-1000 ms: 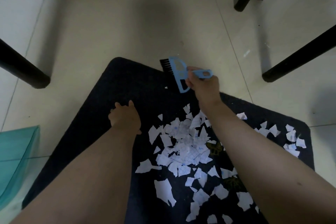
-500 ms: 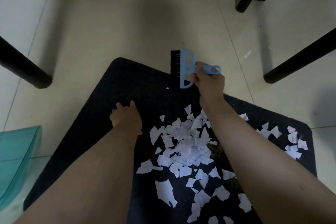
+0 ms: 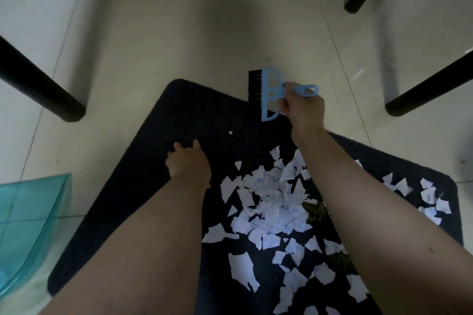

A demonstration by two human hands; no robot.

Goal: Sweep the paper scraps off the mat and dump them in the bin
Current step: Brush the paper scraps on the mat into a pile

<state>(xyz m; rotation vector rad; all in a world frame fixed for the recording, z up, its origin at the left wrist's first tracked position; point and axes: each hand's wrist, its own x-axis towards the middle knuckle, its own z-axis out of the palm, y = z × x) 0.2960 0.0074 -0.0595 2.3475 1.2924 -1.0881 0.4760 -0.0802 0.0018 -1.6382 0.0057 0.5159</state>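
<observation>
Brush head swung upright since a second ago, bristles now pointing left at the far edge of the dark fuzzy rectangular mat (image 3: 143,186). Right hand (image 3: 303,111) grasps the light blue plastic hand brush (image 3: 271,93) by its looped handle. Left hand (image 3: 188,162) presses the mat, fingers spread. Torn white gridded paper scraps (image 3: 271,204) heaped mid-mat; translucent teal plastic bin (image 3: 23,215) at left.

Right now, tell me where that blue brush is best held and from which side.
Hold the blue brush by its slim looped handle, coming from the right, as the right hand does now. The bristles point left over the mat edge and the wide head is awkward to wrap, so the handle end is the free, narrow part.
</observation>
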